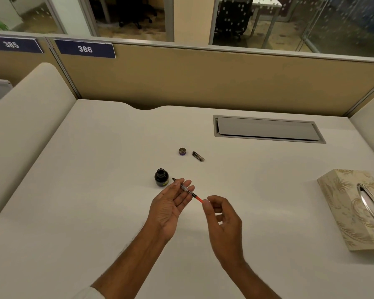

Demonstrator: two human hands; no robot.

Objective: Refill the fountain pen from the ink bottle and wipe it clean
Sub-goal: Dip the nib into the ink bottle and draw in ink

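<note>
On the far left, the partition behind the white desk (78,212) carries number plates 385 (12,44) and 386 (85,49). Left of the desk's middle stands the ink bottle (161,177), upright and uncapped. Just to its right the left hand (171,205) is raised palm up with its fingers nearly straight. The fountain pen (187,191) lies slantwise across those fingers, its nib close to the bottle and not touching it. I cannot tell whether the thumb clamps it. Farther back the bottle cap (182,151) rests on the desk, and a short dark pen sleeve (198,156) lies on its side just to the right. The pen's clear body ends in a red tip at the near right, where the right hand (222,221) pinches it between curled thumb and forefinger. At the far right a closed cable hatch (268,129) sits flush in the desk. Nearer, at the right edge, is a patterned tissue box (343,212).
</note>
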